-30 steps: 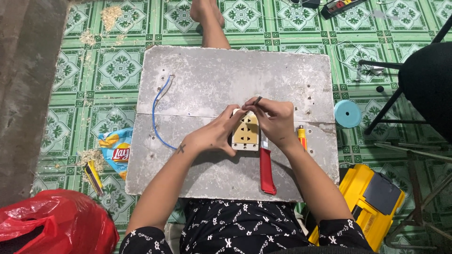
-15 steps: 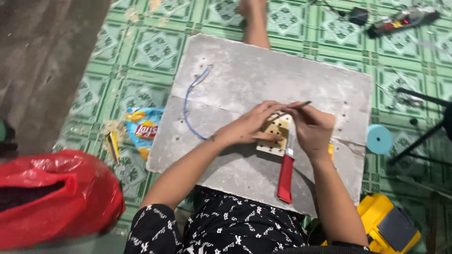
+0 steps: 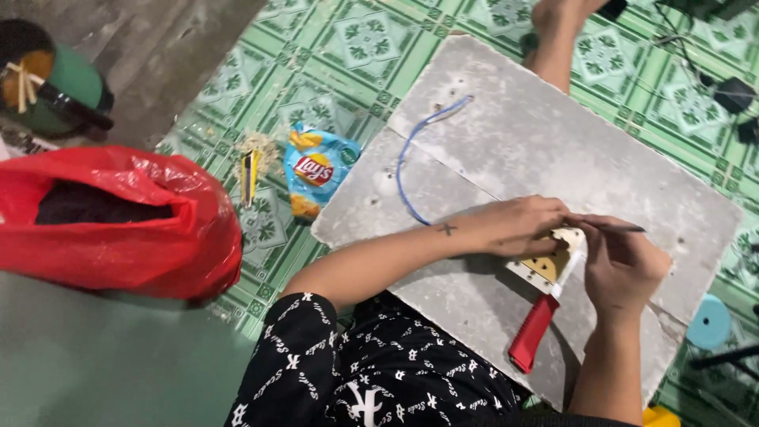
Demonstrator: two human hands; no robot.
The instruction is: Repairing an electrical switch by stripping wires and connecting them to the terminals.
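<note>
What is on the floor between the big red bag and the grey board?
In the head view, a small yellow tool and a blue snack bag lie on the green tiled floor between the red bag and grey board.

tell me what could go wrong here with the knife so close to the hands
1. The red-handled knife lies with its blade tucked under both hands, right by the small socket plate; a slip of the left hand could bring the fingers onto the edge.
2. The right hand holds a thin dark wire at the plate; a jerk could poke the other hand.
3. The plate sits loose on the grey board and might shift.
</note>
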